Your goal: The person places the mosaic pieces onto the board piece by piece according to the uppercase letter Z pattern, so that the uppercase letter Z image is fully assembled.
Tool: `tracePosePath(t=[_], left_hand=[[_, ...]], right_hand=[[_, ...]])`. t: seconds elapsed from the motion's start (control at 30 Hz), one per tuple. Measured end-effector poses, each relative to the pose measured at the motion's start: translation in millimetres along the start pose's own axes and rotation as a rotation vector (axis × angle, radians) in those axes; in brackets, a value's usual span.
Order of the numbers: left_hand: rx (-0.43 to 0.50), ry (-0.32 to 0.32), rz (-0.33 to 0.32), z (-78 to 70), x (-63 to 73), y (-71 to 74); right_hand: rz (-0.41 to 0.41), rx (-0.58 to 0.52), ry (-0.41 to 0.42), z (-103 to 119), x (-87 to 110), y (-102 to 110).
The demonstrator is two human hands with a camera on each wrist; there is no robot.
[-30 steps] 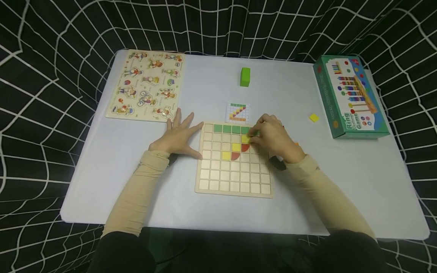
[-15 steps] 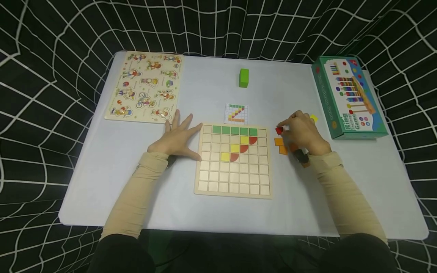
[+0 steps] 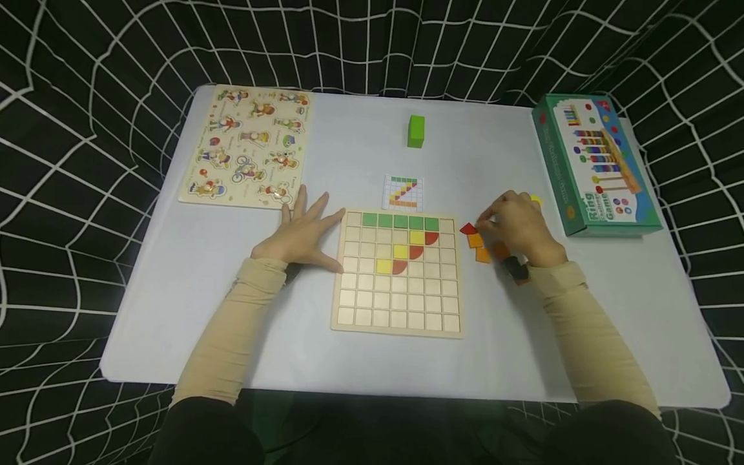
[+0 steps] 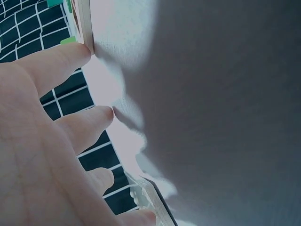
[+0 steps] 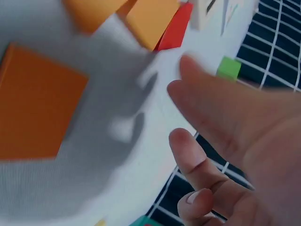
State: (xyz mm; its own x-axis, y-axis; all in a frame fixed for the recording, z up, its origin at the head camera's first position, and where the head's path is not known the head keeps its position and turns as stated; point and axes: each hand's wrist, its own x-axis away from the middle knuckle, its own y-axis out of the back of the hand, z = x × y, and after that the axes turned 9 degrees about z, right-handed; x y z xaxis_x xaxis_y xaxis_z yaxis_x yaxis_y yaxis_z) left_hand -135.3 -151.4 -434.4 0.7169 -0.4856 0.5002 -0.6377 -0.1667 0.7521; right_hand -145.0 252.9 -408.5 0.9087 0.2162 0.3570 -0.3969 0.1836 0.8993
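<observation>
A wooden grid board (image 3: 398, 301) lies mid-table. On it are a row of green squares (image 3: 400, 221), a diagonal of yellow squares (image 3: 384, 265) and red quarter-circles (image 3: 431, 238). My left hand (image 3: 299, 236) is spread on the table, thumb and index fingertip at the board's left edge; in the left wrist view its fingers (image 4: 84, 125) are straight. Right of the board, my right hand (image 3: 516, 223) hovers with fingertips close to a loose red piece (image 3: 467, 228) beside orange tiles (image 3: 475, 240). Nothing shows between its fingers in the right wrist view, where another orange tile (image 5: 40, 103) lies beneath.
A printed pattern card (image 3: 403, 193) lies behind the board, with a green block (image 3: 416, 132) farther back. A picture puzzle board (image 3: 247, 148) is at back left. At the right stand a green game box (image 3: 599, 165) and a yellow piece (image 3: 536, 200), partly covered by the hand.
My right hand has left the board's upper right, uncovering the top red quarter-circle, and moved right to the loose pieces. The loose red piece has shifted slightly left. My left hand stays put.
</observation>
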Motion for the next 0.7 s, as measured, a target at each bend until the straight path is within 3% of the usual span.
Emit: tracePosePath(t=[0.23, 0.37, 0.57, 0.7], left_hand=[[-0.007, 0.000, -0.003, 0.1, -0.5, 0.4], [0.000, -0.001, -0.004, 0.3, -0.2, -0.3], [0.003, -0.005, 0.001, 1.0, -0.8, -0.6], [-0.002, -0.008, -0.003, 1.5, -0.8, 0.5]], right_hand=[[-0.018, 0.035, 0.002, 15.0, -2.6, -5.0], [-0.030, -0.037, -0.014, 18.0, -4.0, -6.5], [0.033, -0.216, -0.074, 20.0, -4.7, 4.3], [0.058, -0.264, -0.041, 31.3, -5.1, 12.6]])
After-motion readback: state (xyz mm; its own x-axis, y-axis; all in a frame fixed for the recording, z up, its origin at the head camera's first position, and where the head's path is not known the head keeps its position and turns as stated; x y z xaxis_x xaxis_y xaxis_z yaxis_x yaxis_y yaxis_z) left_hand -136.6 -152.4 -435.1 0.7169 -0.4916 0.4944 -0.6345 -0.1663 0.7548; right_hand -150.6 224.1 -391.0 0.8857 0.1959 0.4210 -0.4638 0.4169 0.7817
